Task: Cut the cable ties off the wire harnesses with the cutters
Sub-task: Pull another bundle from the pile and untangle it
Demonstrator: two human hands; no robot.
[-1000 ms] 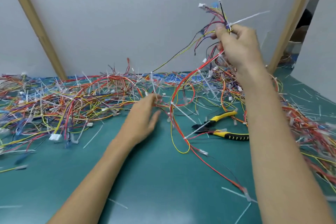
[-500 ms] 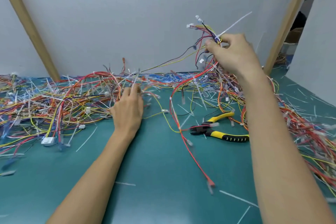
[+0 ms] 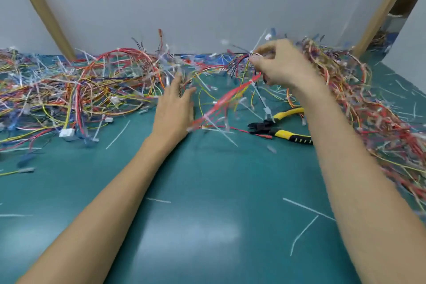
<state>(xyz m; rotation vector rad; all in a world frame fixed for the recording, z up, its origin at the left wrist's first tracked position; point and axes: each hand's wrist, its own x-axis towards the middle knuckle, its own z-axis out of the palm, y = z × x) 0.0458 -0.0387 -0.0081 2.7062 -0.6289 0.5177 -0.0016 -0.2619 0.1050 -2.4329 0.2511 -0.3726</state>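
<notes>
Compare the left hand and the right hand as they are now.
The left hand has straight fingers laid over the wires; the right hand has curled fingers. The left hand holds nothing; the right hand pinches a harness at its bundled end. The left hand is nearer the camera, the right hand farther back. Neither holds the cutters, which lie on the mat.

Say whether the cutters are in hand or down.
Down: the cutters lie on the green mat, left hand and right hand both off them.
</notes>
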